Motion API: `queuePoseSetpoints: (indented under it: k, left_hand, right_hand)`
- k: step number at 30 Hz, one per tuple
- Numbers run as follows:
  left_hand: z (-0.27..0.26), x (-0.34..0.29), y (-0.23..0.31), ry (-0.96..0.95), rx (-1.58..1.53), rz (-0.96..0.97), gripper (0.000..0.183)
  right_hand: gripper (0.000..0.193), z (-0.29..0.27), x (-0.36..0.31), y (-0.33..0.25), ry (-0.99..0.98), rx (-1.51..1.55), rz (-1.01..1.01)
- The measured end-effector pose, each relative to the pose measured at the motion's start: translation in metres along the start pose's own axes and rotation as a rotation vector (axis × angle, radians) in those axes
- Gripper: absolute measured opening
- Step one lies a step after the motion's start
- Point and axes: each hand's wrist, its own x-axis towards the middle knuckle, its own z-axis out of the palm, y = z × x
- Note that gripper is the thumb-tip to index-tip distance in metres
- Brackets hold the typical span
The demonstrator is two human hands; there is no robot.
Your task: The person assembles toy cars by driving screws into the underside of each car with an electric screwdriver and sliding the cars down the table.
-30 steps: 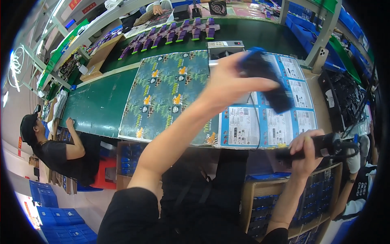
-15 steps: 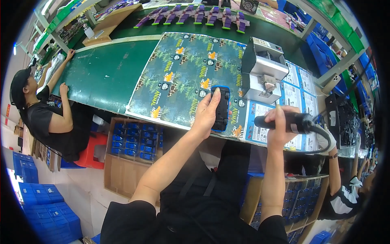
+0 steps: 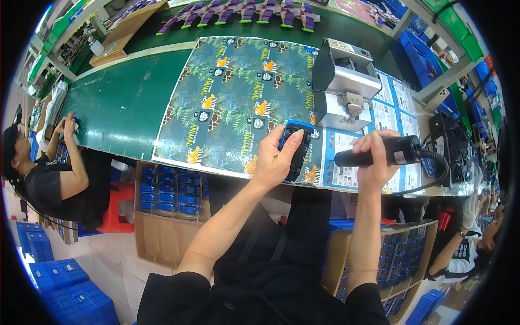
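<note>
My left hand (image 3: 275,157) grips a blue-and-black toy car (image 3: 304,142) near the front edge of the bench, thumb on top. The car's black underside faces up, and its far end appears slightly raised. In my right hand (image 3: 376,165) is a black electric screwdriver (image 3: 400,150), lying sideways with its tip end toward the car but apart from it. A thick cord loops from its right end. Beyond the two hands stands a silver-and-black screw feeder (image 3: 346,86).
Patterned animal-print sheets (image 3: 227,108) cover the bench, with printed paper sheets (image 3: 390,108) at right. Cartons of blue toy cars (image 3: 172,189) sit below the bench. Purple-and-green toys (image 3: 246,12) line the far side. Co-workers are at left (image 3: 59,179) and right (image 3: 460,249).
The toy car has tilted in my left hand, its far end lifting. The left co-worker's hands have come together. The right co-worker's gloved hand has drawn away from the screwdriver cord.
</note>
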Motion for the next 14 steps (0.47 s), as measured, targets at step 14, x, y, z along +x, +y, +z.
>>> queuePoseSetpoints:
  k: [14]
  left_hand:
    - [0.005,0.016,0.012,0.007,-0.118,-0.141,0.023]
  right_hand:
    - [0.013,0.006,0.083,-0.023,-0.049,-0.059,-0.347]
